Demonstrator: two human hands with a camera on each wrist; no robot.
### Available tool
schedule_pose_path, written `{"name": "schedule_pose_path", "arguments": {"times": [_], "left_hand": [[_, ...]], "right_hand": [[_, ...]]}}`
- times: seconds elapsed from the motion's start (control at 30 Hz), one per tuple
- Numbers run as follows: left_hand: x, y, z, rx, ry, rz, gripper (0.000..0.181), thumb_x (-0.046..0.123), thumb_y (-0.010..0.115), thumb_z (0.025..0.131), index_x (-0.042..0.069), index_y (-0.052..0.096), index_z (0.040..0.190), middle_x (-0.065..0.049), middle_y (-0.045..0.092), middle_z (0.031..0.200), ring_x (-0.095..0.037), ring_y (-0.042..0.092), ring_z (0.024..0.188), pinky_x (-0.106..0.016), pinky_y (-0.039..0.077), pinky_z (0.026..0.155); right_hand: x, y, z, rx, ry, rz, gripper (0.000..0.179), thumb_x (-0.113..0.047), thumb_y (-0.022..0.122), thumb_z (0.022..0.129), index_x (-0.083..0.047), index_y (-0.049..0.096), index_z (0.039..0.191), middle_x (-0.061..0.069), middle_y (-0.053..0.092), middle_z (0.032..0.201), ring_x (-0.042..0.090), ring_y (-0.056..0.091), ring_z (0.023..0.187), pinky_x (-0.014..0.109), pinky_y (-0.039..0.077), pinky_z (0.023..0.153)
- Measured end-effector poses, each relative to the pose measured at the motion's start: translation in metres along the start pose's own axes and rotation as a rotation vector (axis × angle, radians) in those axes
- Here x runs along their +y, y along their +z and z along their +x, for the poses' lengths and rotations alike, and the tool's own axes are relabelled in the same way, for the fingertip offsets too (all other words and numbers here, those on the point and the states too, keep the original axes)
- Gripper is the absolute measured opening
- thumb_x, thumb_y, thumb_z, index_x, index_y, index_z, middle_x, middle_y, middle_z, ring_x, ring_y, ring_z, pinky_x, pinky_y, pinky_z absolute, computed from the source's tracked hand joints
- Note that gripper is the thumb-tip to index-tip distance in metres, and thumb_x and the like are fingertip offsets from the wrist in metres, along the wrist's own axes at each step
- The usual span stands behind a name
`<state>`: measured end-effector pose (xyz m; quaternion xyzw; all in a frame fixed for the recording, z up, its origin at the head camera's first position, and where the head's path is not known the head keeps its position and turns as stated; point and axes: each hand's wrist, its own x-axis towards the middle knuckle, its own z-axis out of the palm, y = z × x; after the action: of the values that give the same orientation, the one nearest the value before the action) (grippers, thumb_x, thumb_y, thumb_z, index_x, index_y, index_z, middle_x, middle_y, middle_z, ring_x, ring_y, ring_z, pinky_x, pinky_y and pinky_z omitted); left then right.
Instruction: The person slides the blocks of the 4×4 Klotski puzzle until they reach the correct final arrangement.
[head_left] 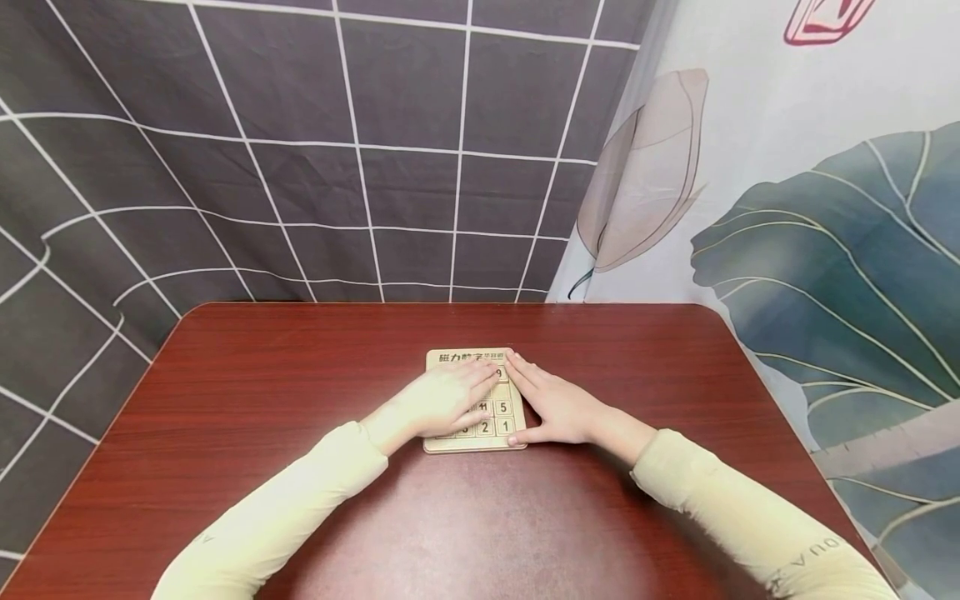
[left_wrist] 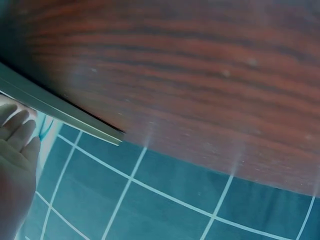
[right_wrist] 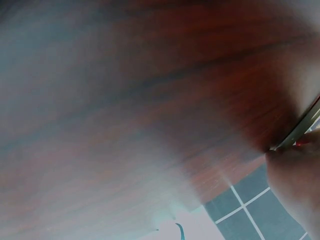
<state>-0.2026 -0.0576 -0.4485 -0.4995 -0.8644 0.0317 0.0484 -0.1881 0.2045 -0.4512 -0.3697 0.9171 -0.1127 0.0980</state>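
A pale wooden number slide puzzle (head_left: 472, 446) lies flat on the table, with dark printed lettering along its top border. My left hand (head_left: 447, 398) lies across it from the left, fingers extended over the tiles and hiding several of them. Number tiles (head_left: 503, 407) show along the right column and bottom row. My right hand (head_left: 558, 407) rests against the right side, straight fingers at the upper right corner and thumb on the lower right corner. In the left wrist view the puzzle's side edge (left_wrist: 60, 111) shows above the fingers. The right wrist view catches only part of my hand (right_wrist: 297, 180).
The reddish-brown wooden table (head_left: 315, 367) has rounded far corners. Behind it hangs a dark curtain (head_left: 405, 192) with a white grid. A pale leaf-patterned curtain (head_left: 765, 108) hangs on the right.
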Motion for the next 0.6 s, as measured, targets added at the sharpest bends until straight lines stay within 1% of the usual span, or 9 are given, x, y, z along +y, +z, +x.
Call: {"name": "schedule_pose_path", "arguments": {"times": [0.17,0.3,0.43,0.6], "left_hand": [[-0.0017,-0.0024,0.0002,-0.019,-0.033,-0.027,0.066,0.050,0.048,0.110,0.002,0.051,0.156,-0.014,0.051,0.163,-0.027,0.047,0.155,-0.041,0.034,0.132],[-0.0015,-0.0033,-0.0006,-0.026,-0.040,-0.043,0.065,0.049,0.049,0.110,0.003,0.051,0.156,-0.013,0.051,0.164,-0.027,0.046,0.155,-0.041,0.034,0.132],[-0.0011,-0.0035,-0.0020,-0.026,-0.032,-0.051,0.065,0.049,0.050,0.110,0.003,0.052,0.156,-0.013,0.051,0.163,-0.027,0.047,0.154,-0.040,0.035,0.132],[0.0028,-0.0072,-0.0059,-0.011,0.012,-0.058,0.067,0.052,0.053,0.108,0.003,0.054,0.154,-0.013,0.054,0.161,-0.028,0.050,0.153,-0.041,0.038,0.130]], "right_hand": [[0.0007,0.0009,0.0006,0.001,0.000,0.002,0.114,-0.062,0.073,0.092,0.006,0.019,0.166,0.019,0.008,0.179,0.036,0.021,0.165,0.052,0.030,0.133],[0.0001,0.0000,0.0003,0.002,0.000,0.005,0.114,-0.062,0.073,0.092,0.007,0.019,0.166,0.020,0.008,0.179,0.036,0.021,0.165,0.052,0.030,0.133],[-0.0010,-0.0009,-0.0001,0.004,-0.003,0.006,0.114,-0.061,0.073,0.092,0.007,0.020,0.166,0.020,0.009,0.179,0.037,0.022,0.165,0.053,0.030,0.133],[-0.0009,-0.0014,-0.0007,0.002,-0.004,0.007,0.115,-0.061,0.073,0.092,0.006,0.018,0.167,0.020,0.008,0.179,0.036,0.020,0.165,0.052,0.029,0.133]]}}
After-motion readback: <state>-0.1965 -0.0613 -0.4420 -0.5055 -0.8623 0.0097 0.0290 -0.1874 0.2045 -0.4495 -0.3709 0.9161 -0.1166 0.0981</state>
